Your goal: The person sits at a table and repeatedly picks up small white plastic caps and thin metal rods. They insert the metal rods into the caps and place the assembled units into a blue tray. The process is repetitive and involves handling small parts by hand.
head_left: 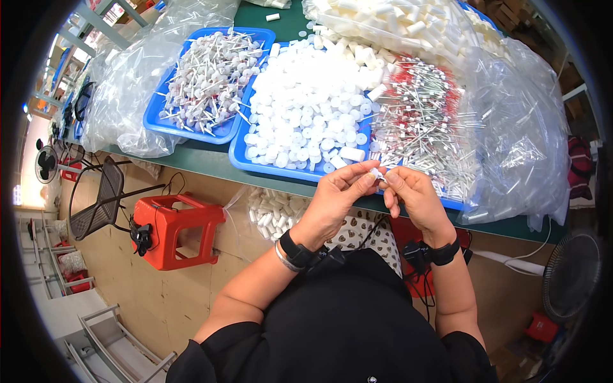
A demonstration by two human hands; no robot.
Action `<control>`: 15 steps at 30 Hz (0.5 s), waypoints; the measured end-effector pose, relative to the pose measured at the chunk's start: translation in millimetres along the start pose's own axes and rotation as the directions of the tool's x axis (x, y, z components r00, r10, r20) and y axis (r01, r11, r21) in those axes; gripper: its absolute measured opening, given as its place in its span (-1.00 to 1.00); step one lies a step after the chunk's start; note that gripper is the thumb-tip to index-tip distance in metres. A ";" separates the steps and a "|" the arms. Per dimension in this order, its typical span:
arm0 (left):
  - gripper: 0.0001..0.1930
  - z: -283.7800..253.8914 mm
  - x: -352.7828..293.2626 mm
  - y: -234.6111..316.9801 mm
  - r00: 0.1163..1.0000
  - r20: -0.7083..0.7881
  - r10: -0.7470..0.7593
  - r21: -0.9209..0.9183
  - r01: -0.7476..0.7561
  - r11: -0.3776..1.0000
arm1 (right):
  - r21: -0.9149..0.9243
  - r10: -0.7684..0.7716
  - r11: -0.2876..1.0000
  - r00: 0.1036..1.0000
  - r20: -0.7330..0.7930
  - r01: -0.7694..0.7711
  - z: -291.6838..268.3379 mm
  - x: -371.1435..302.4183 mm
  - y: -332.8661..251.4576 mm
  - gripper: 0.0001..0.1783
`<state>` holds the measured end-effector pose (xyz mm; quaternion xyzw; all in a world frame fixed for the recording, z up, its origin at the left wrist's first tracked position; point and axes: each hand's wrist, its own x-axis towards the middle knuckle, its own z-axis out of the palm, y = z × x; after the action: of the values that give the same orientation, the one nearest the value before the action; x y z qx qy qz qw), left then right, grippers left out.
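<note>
My left hand [338, 199] and my right hand [416, 196] meet at the table's front edge, fingertips pinched together. Between them is a small white plastic piece [377, 173], mostly covered by the fingers; the left thumb and forefinger grip it. What the right fingertips pinch is too small to make out. Just beyond lies a blue tray [265, 167] heaped with translucent white discs [306, 121]. To its right, thin metal-stemmed pins with red and white ends [424, 108] are piled up. Farther left, another blue tray [153, 121] holds white-stemmed pieces with discs on them [214, 80].
Clear plastic bags flank the trays at left [134, 96] and right [517, 134]. A bag of white cylinders [408, 25] lies at the back. Below the green table [211, 165] are a red stool [182, 230], a folding chair [105, 198] and a fan [571, 274].
</note>
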<state>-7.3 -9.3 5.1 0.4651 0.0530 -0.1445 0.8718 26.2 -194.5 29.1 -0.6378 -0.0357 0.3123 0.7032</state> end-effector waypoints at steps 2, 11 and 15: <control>-0.67 -1.1 -0.9 4.0 1.000 -0.002 -0.006 0.017 0.006 1.000 | -0.012 0.001 1.000 1.000 -0.012 -0.001 6.8 0.0 0.0 -0.66; -0.50 -97.0 20.7 153.1 0.476 -0.342 0.811 0.670 -0.481 0.565 | -0.864 -0.582 0.493 0.777 -0.238 0.105 -44.3 -27.4 -16.6 -0.87; -0.54 -100.3 19.1 172.5 0.452 -0.184 0.873 0.873 -0.333 0.356 | -0.976 -0.641 0.207 0.763 -0.081 0.070 -64.9 -32.7 -12.8 -0.87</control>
<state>67.0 160.3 81.7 0.7692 0.0885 0.3761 0.5090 34.2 -266.9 40.4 -0.9472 -0.1891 -0.1167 0.2312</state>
